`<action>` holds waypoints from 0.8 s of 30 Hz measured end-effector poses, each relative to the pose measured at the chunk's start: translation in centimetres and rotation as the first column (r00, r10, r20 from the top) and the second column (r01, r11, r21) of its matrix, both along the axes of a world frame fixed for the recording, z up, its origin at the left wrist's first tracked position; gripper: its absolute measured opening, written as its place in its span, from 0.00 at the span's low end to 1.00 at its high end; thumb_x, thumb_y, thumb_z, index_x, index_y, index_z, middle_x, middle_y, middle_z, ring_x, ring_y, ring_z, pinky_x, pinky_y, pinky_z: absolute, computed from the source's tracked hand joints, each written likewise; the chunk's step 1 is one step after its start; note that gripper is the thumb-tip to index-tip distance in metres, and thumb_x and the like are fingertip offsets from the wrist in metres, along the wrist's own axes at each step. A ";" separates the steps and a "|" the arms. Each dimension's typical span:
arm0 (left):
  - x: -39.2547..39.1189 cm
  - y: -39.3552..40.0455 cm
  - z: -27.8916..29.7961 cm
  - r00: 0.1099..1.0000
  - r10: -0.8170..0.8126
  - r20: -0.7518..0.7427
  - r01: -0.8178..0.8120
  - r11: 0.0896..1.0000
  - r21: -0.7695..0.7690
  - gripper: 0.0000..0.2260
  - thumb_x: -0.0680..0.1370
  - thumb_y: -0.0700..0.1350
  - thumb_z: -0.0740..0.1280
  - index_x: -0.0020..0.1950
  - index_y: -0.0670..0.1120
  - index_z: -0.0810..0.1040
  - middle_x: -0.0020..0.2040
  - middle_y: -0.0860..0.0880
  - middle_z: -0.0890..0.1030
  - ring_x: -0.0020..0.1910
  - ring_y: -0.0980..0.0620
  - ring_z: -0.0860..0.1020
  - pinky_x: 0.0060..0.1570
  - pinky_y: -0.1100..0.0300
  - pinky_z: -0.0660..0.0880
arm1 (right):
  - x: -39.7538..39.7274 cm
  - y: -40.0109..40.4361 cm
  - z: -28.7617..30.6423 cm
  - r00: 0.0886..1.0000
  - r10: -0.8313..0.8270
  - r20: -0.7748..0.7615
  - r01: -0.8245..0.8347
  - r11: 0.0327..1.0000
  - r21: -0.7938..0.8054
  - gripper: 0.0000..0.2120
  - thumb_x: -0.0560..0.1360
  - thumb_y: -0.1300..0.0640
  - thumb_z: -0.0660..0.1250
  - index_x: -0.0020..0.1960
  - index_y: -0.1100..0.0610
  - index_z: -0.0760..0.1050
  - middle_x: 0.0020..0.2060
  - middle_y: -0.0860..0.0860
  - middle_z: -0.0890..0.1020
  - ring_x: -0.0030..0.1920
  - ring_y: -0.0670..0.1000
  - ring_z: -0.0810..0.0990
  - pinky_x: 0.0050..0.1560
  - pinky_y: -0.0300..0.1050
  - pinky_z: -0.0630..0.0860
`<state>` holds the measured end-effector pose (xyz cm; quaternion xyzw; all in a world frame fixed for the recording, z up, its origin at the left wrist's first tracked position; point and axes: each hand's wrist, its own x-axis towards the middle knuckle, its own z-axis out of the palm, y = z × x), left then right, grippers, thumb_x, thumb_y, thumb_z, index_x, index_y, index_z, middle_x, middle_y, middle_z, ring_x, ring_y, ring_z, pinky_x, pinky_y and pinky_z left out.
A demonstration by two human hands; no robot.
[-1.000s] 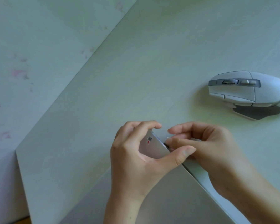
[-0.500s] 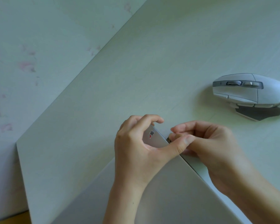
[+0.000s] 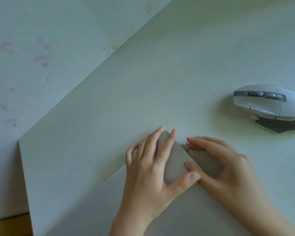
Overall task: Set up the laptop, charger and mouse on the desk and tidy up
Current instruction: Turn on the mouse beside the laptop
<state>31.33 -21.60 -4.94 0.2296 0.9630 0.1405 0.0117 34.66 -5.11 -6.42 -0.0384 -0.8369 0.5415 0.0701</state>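
Note:
The closed grey laptop (image 3: 175, 160) lies at the near edge of the pale desk (image 3: 143, 82), with one corner pointing away from me. My left hand (image 3: 152, 167) lies flat on that corner, fingers straight and thumb spread across the lid. My right hand (image 3: 228, 169) sits at the laptop's right side edge, its thumb on the lid and its fingers stretched along the side. Its index fingertip touches a small silvery plug (image 3: 184, 145) at that edge. A white-grey mouse (image 3: 269, 104) rests on the desk at the far right, apart from both hands. No charger is in view.
A pale wall (image 3: 41, 48) with faint pink marks runs along the desk's left edge. A strip of wooden floor (image 3: 10, 223) shows at the bottom left, beside the desk's end. The mouse casts a dark shadow toward me.
My left hand went from a curled grip on the laptop corner to lying flat on the lid. My right hand's fingers straightened from their pinch at the side edge. The view shifted slightly.

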 end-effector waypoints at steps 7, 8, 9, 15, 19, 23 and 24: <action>1.2 -0.6 -0.6 0.997 -0.059 0.048 0.066 0.986 -0.152 0.44 0.70 0.77 0.39 0.79 0.53 0.51 0.79 0.46 0.49 0.78 0.48 0.48 0.71 0.40 0.53 | 0.0 -0.9 -0.4 0.991 0.121 -0.048 -0.100 0.943 0.317 0.29 0.66 0.39 0.66 0.64 0.51 0.74 0.53 0.47 0.80 0.53 0.45 0.74 0.53 0.33 0.66; 1.2 -0.6 -0.6 0.997 -0.061 0.056 0.069 0.985 -0.157 0.45 0.69 0.78 0.39 0.79 0.52 0.50 0.79 0.45 0.50 0.78 0.48 0.48 0.71 0.39 0.54 | 0.0 -1.0 -0.4 0.990 0.136 -0.046 -0.111 0.929 0.353 0.31 0.66 0.38 0.66 0.66 0.51 0.73 0.52 0.48 0.79 0.52 0.46 0.74 0.52 0.33 0.65; 1.1 -0.6 -0.6 0.996 -0.062 0.059 0.070 0.984 -0.161 0.46 0.69 0.78 0.38 0.79 0.52 0.50 0.79 0.45 0.50 0.78 0.47 0.49 0.71 0.39 0.54 | 0.1 -1.1 -0.4 0.989 0.141 -0.047 -0.114 0.920 0.375 0.32 0.66 0.37 0.65 0.66 0.51 0.72 0.52 0.48 0.79 0.51 0.46 0.74 0.52 0.33 0.64; 1.2 -0.4 -0.7 0.998 -0.035 0.061 0.045 0.984 -0.174 0.44 0.70 0.77 0.40 0.79 0.52 0.50 0.79 0.46 0.50 0.78 0.48 0.49 0.71 0.39 0.54 | 0.2 -1.1 -0.7 0.980 0.180 -0.083 -0.123 0.879 0.461 0.32 0.69 0.37 0.64 0.68 0.53 0.71 0.50 0.48 0.78 0.48 0.48 0.73 0.51 0.35 0.65; 1.3 -0.5 -0.8 0.998 -0.020 0.054 0.029 0.987 -0.157 0.43 0.70 0.77 0.41 0.79 0.54 0.50 0.79 0.48 0.49 0.78 0.49 0.48 0.71 0.41 0.54 | 0.3 -1.1 -0.6 0.982 0.160 -0.104 -0.082 0.847 0.526 0.32 0.69 0.35 0.63 0.67 0.52 0.72 0.50 0.47 0.79 0.49 0.48 0.73 0.52 0.37 0.65; 1.6 -0.4 -0.6 0.999 0.009 0.038 -0.005 0.995 -0.101 0.36 0.74 0.73 0.45 0.77 0.55 0.57 0.78 0.49 0.56 0.77 0.49 0.55 0.70 0.43 0.57 | 0.3 0.0 -0.7 0.971 0.147 -0.186 0.001 0.782 0.623 0.27 0.72 0.36 0.63 0.62 0.53 0.75 0.53 0.49 0.81 0.58 0.50 0.75 0.61 0.46 0.67; 1.6 -0.4 -0.7 1.000 0.021 0.024 -0.019 0.996 -0.089 0.34 0.76 0.72 0.46 0.77 0.56 0.59 0.78 0.50 0.57 0.76 0.49 0.57 0.71 0.44 0.57 | 0.1 0.8 -0.6 0.965 0.137 -0.222 0.042 0.758 0.651 0.23 0.73 0.39 0.63 0.61 0.53 0.76 0.54 0.49 0.81 0.61 0.52 0.75 0.63 0.51 0.67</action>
